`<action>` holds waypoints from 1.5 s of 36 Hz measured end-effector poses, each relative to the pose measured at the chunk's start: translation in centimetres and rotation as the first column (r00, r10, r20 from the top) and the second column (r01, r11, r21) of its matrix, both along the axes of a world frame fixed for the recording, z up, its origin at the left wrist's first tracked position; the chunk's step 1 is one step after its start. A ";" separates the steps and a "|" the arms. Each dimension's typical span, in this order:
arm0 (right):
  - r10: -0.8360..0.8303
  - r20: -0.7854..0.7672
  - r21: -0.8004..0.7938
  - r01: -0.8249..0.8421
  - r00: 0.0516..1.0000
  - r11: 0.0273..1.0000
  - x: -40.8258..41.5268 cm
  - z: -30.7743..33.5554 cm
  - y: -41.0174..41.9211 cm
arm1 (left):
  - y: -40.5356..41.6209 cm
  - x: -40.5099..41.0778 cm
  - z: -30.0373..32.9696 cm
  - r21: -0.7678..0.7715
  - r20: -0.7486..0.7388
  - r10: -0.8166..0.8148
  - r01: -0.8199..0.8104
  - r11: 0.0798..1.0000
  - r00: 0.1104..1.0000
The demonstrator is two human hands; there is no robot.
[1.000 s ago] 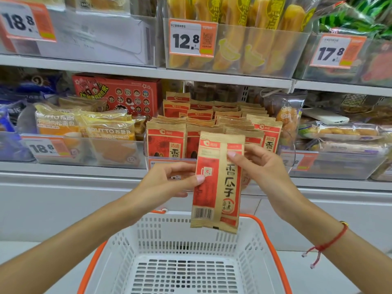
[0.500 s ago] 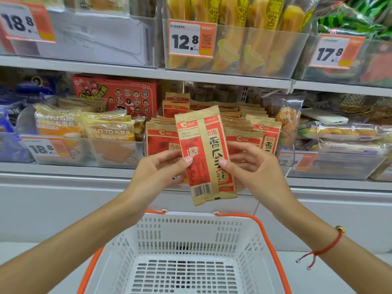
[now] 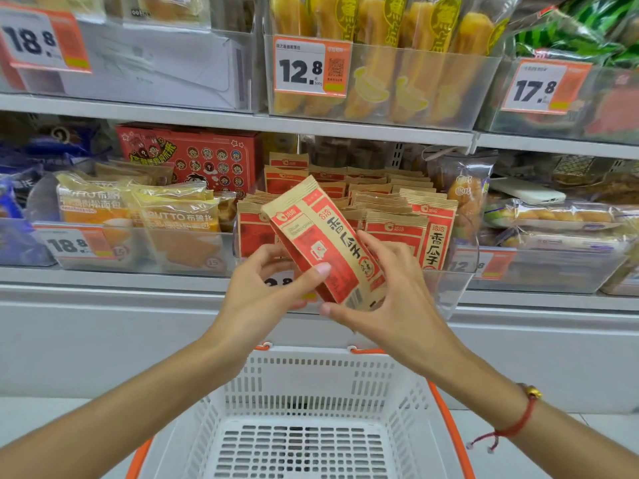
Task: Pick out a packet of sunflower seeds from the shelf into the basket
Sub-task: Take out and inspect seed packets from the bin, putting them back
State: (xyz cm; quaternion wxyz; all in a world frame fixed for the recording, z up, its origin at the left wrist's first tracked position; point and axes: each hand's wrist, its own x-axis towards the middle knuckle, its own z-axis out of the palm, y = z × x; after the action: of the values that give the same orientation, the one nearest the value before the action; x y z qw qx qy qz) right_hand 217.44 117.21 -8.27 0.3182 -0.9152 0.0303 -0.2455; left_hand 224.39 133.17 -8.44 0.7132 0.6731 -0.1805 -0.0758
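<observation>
- The left hand (image 3: 262, 299) is pinching the sunflower seed packet (image 3: 325, 236) at its lower left edge, thumb on the front, fingers (image 3: 273, 252) curled behind it.
- The right hand (image 3: 390, 299) is gripping the packet's lower right corner, fingers spread along its side and thumb under its bottom end.
- The packet is tilting with its top toward 11 o'clock, in the air before the shelf (image 3: 207, 121).
- Matching packets (image 3: 397, 216) are standing in the clear bin behind it.
- The white basket (image 3: 311, 375) is sitting at 6 o'clock below both hands.

White shelf (image 3: 173, 276) carries clear bins (image 3: 539, 271) of snack packets (image 3: 397, 229).
</observation>
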 end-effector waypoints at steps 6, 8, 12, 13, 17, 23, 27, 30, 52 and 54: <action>0.027 0.038 0.041 -0.029 0.999 0.999 0.2 0.2 -0.2 | -0.2 -0.3 0.3 0.003 0.083 -0.043 0.043 0.999 0.996; 0.066 0.007 0.202 -0.066 0.998 0.977 0.1 0.8 -0.4 | -0.1 -0.2 0.5 -0.010 0.101 -0.074 0.075 0.997 0.992; 0.328 -0.147 0.700 -0.136 0.933 0.701 0.1 2.1 -1.1 | -0.1 0.2 0.3 0.004 0.071 -0.084 0.084 0.996 0.994; 0.422 -0.159 0.789 -0.142 0.893 0.598 0.0 2.4 -1.3 | -0.1 0.4 0.2 0.013 0.050 -0.074 0.074 0.997 0.996; 0.559 -0.169 0.896 -0.110 0.812 0.431 -0.3 2.9 -1.7 | 0.1 1.2 0.0 0.045 -0.018 -0.079 0.080 0.996 0.997; 0.567 -0.250 0.853 -0.099 0.785 0.513 -0.3 2.2 -1.5 | 0.4 1.2 0.3 0.000 0.014 -0.086 0.086 0.996 0.996; 0.341 -0.208 0.703 -0.102 0.917 0.704 0.2 1.7 -1.7 | 0.6 1.2 0.4 -0.024 0.046 -0.062 0.063 0.998 0.997; 0.250 -0.112 0.692 -0.105 0.962 0.714 0.3 1.8 -2.2 | 0.7 1.3 0.2 -0.022 0.058 -0.054 0.055 0.998 0.997; 0.113 0.155 0.406 -0.167 0.981 0.898 1.4 3.8 -1.9 | -1.2 1.8 3.6 -0.102 0.330 0.113 -0.084 0.991 0.937; 0.062 0.230 0.319 -0.136 0.971 0.938 2.2 4.1 -2.3 | -1.6 2.3 4.5 -0.082 0.363 0.101 -0.077 0.994 0.926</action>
State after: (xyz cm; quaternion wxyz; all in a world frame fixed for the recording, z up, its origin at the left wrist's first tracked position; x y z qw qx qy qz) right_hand 219.63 114.95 -4.19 0.4814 -0.8165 -0.0099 -0.3187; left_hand 226.72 131.59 -3.92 0.6916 0.6589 -0.2820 0.0895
